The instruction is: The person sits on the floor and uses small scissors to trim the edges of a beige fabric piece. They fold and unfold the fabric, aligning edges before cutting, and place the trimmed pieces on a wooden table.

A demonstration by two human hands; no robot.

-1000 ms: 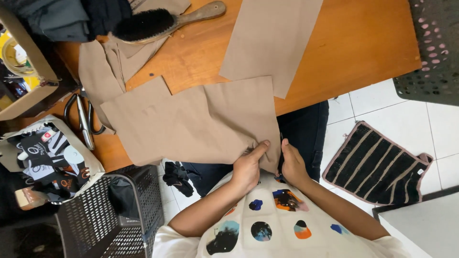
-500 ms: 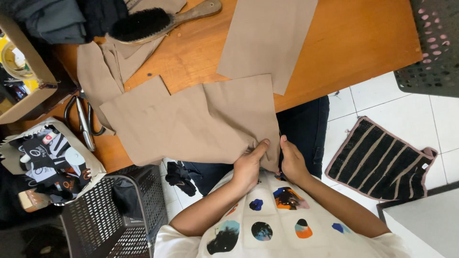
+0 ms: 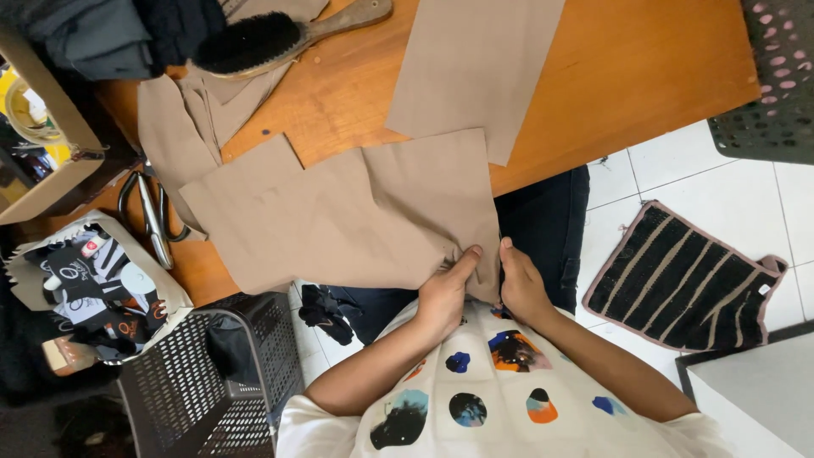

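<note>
Tan fabric piece (image 3: 339,212) lies at the table's (image 3: 644,68) near edge, one corner hanging over. Left hand (image 3: 441,293) and right hand (image 3: 521,284) both pinch that corner, fingers closed on cloth. Judged light, limp, non-slippery; best gripped at hems.

Tan fabric piece (image 3: 339,216) lies flat, hanging over the table edge.
</note>
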